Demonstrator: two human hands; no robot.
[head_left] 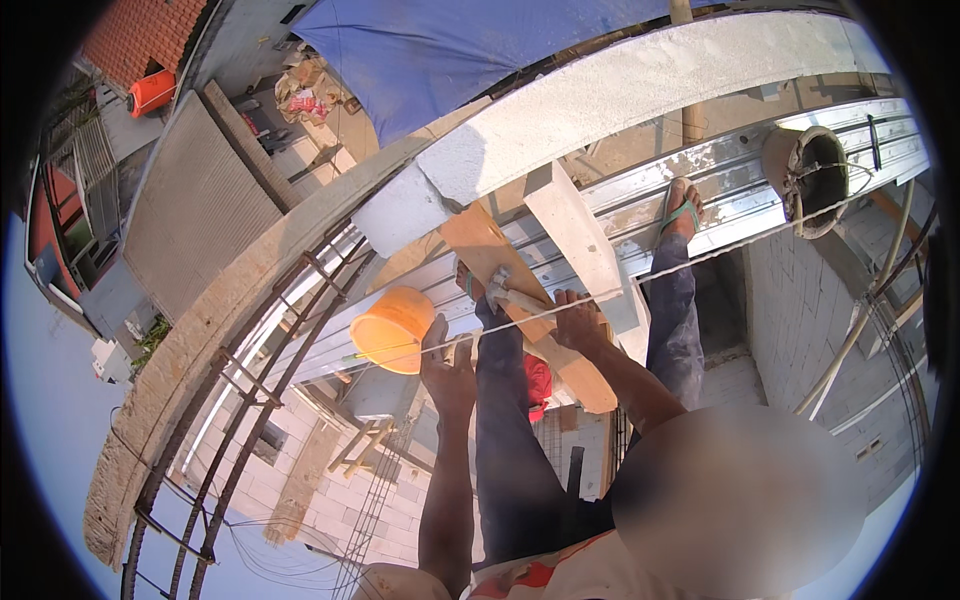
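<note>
My right hand is closed around the pale handle of what looks like a hammer. Its grey head rests over a wooden plank that slants beneath my hand. My left hand is raised with thumb and fingers apart, holding nothing, close to an orange bucket. A taut white string runs across the view, over both hands' area. Just beyond my right hand a pale block lies crosswise on the metal decking.
My sandalled feet stand on the decking, with gaps dropping to a lower level. A white block wall curves along the far side. Rebar runs along the left. A dirty bucket stands at right, and a blue tarp hangs beyond.
</note>
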